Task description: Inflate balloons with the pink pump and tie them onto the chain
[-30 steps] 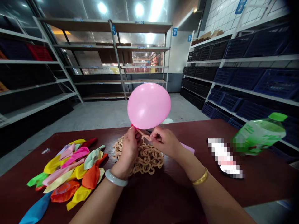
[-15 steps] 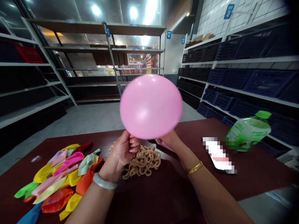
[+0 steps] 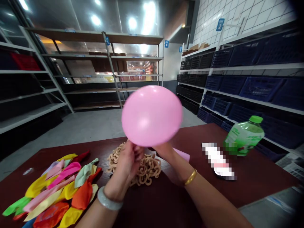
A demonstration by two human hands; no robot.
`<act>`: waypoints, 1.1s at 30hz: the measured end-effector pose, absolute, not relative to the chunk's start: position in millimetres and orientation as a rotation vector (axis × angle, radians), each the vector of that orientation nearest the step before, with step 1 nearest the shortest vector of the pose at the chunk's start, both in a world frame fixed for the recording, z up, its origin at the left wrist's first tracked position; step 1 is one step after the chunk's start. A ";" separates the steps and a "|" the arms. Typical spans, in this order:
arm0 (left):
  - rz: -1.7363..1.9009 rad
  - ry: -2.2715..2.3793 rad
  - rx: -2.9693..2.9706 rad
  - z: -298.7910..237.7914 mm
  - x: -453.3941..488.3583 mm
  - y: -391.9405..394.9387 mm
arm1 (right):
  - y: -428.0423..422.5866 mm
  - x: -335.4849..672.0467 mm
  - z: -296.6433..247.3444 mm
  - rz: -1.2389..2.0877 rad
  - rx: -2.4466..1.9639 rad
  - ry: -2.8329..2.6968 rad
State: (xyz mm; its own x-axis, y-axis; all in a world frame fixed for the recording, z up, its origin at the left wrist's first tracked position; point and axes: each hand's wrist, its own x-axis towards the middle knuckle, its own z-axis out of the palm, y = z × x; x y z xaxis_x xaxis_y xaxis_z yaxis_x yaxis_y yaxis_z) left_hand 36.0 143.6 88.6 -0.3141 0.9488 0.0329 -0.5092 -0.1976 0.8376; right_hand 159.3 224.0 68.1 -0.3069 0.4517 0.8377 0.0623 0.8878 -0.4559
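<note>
An inflated pink balloon [image 3: 152, 115] floats just above the dark red table [image 3: 166, 202], held up at its base. My left hand [image 3: 127, 164] is closed around the balloon's neck from the left. My right hand [image 3: 166, 152] is under the balloon on the right, its fingers hidden behind the balloon and blurred. Beneath both hands lies a heap of tan plastic clips [image 3: 142, 167]. A pile of flat, uninflated balloons [image 3: 54, 193] in several colours lies to the left of my left forearm.
A green-capped plastic bottle [image 3: 243, 136] lies tilted at the table's right. Beside it is a pixelated flat object [image 3: 217, 160]. A pink item [image 3: 182, 155] peeks out behind my right hand. Metal shelving and blue crates line the walls.
The balloon was lifted from table level up toward the camera, and now sits slightly lower than half a second ago. My right hand went from pinching the neck to under the balloon.
</note>
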 end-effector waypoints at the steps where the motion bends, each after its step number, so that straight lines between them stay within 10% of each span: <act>1: 1.844 0.943 0.750 90.5 25.7 146.2 | 222.1 156.4 67.7 0.455 -0.393 -1.893; 6: 2.120 1.673 1.267 84.2 -16.6 154.5 | 201.7 156.2 74.0 0.593 -0.341 -2.024; 12: 1.578 2.066 1.961 64.1 -0.8 159.3 | 189.7 161.9 82.5 0.480 -0.251 -2.038; 21: 1.172 2.107 2.245 50.2 31.8 155.4 | 195.0 166.8 86.8 0.246 -0.586 -2.095; 33: 1.773 1.334 1.522 53.9 30.1 160.5 | 189.5 156.5 82.9 0.444 -0.555 -1.915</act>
State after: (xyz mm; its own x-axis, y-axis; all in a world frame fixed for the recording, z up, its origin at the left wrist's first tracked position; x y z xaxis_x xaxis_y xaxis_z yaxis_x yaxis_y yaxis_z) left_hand 30.1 160.5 53.9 -0.2921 0.8202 0.4918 0.2457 -0.4326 0.8674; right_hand 156.5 189.5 82.9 -0.3473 0.5644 0.7489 0.1772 0.8237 -0.5386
